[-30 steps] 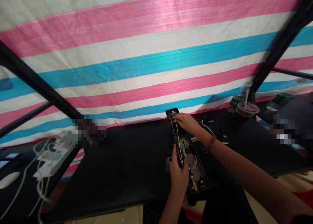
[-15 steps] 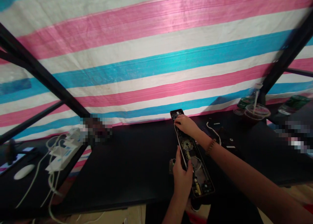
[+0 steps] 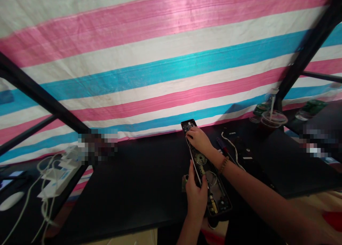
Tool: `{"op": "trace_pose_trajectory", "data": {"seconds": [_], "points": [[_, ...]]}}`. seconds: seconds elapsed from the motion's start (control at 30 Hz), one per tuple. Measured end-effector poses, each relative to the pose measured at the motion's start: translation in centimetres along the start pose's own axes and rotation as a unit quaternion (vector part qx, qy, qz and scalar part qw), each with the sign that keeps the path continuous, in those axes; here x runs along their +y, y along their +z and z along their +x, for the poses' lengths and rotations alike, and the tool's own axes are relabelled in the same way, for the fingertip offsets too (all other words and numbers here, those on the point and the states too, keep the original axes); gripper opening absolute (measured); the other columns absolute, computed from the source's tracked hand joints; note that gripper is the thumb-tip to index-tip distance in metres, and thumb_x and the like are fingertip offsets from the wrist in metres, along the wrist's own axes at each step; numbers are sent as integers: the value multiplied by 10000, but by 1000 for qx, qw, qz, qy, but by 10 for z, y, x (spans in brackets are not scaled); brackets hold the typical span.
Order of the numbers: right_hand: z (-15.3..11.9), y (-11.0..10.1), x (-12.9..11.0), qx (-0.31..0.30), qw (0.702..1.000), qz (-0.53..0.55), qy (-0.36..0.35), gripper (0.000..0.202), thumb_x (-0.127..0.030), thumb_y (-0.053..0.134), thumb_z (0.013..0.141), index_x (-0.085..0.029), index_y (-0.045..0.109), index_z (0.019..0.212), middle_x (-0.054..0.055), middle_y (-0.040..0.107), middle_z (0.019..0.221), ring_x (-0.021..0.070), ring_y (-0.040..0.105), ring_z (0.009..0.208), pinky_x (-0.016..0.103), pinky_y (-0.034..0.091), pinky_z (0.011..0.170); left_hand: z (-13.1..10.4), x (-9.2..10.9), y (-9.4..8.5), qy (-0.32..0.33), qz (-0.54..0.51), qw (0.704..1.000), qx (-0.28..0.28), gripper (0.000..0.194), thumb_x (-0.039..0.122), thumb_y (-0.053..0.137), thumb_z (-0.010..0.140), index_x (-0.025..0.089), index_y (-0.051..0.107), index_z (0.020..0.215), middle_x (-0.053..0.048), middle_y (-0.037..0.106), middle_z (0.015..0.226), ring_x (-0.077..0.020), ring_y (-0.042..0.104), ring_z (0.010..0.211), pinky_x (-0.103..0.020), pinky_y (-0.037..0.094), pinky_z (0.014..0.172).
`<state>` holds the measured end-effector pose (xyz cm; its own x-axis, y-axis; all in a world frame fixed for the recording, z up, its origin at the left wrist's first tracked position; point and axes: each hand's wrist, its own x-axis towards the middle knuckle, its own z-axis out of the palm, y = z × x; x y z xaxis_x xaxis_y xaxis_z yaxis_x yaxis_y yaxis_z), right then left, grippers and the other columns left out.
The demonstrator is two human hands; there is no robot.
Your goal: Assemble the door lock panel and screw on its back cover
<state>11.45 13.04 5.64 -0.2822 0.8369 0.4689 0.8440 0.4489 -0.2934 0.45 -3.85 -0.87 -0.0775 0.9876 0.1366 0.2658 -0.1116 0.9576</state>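
A long, narrow black device casing (image 3: pixel 220 189) lies open on the black table (image 3: pixel 128 180), with circuit parts, a round component and a brass-coloured cylinder (image 3: pixel 214 205) inside. My left hand (image 3: pixel 196 189) grips the casing's left edge near the middle, thumb over the inside and fingers along the outer side. My right hand (image 3: pixel 197 138) is at the far end, its fingers pinched over the inner parts by a white wire (image 3: pixel 189 145); what its fingertips hold is hidden. A small square part (image 3: pixel 185 183) lies left of the casing.
Right of the casing lie a screwdriver (image 3: pixel 222 144), a white cable (image 3: pixel 233 146) and small white pieces. A lidded cup with a straw (image 3: pixel 274 119) and a bottle (image 3: pixel 259 112) stand at the back right. A power strip (image 3: pixel 57 180) with cables and a white mouse (image 3: pixel 11 201) are at left.
The view has shifted slightly, so the scene sits further left. Both hands keep nearly the same places on the casing. The screwdriver beside my right forearm shows more clearly.
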Motion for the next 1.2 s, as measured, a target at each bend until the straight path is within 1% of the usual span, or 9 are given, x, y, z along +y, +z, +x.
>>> {"op": "trace_pose_trajectory", "data": {"seconds": [0.23, 0.37, 0.5, 0.63, 0.77, 0.97, 1.2], "points": [[-1, 4, 2, 17, 1000, 23, -8, 119, -138, 657, 914, -188, 763, 891, 65, 716, 913, 216, 625, 914, 331, 479, 898, -1, 2, 0, 1, -6, 1000, 11, 659, 231, 613, 888, 183, 447, 1524, -134, 668, 1386, -260, 657, 1244, -376, 514, 1037], [-3, 5, 2, 26, 999, 29, -11, 118, -136, 666, 903, -186, 773, 914, 71, 721, 928, 225, 622, 919, 348, 479, 912, -1, 1, 0, 7, 1, 1000, 8, 675, 214, 606, 893, 197, 422, 1542, -132, 675, 1376, -260, 665, 1234, -382, 519, 1029], [-5, 6, 2, 32, 999, 33, -13, 137, -134, 647, 917, -194, 767, 940, 69, 718, 938, 224, 616, 929, 351, 472, 920, -1, 1, 0, 16, 2, 1000, 3, 681, 200, 587, 897, 185, 403, 1552, -135, 680, 1367, -255, 664, 1238, -382, 518, 1037], [-6, 5, 2, 33, 999, 32, -15, 143, -134, 631, 932, -194, 760, 927, 69, 712, 920, 223, 611, 925, 349, 466, 923, 0, 2, 0, 19, 4, 1000, 11, 669, 202, 596, 887, 195, 432, 1536, -130, 652, 1409, -259, 648, 1265, -389, 513, 1052], [-6, 2, 0, 34, 999, 30, -14, 147, -138, 629, 938, -183, 764, 899, 80, 714, 915, 227, 610, 926, 356, 463, 936, 0, 1, 1, 17, -10, 1000, 16, 667, 221, 623, 872, 204, 461, 1518, -124, 668, 1388, -264, 658, 1248, -397, 512, 1056], [-5, 1, 0, 29, 998, 47, -20, 154, -120, 647, 920, -186, 786, 906, 69, 731, 920, 219, 630, 925, 351, 479, 941, -1, -2, 2, 4, -24, 1000, 4, 664, 214, 592, 900, 197, 418, 1541, -130, 655, 1405, -254, 646, 1264, -400, 503, 1069], [-5, 3, 2, 32, 997, 71, -12, 145, -113, 669, 889, -175, 796, 922, 77, 733, 945, 207, 653, 925, 336, 511, 921, 0, 5, -1, 7, 0, 1000, 8, 646, 215, 592, 896, 169, 443, 1522, -138, 683, 1361, -256, 668, 1228, -375, 525, 1026]]}}
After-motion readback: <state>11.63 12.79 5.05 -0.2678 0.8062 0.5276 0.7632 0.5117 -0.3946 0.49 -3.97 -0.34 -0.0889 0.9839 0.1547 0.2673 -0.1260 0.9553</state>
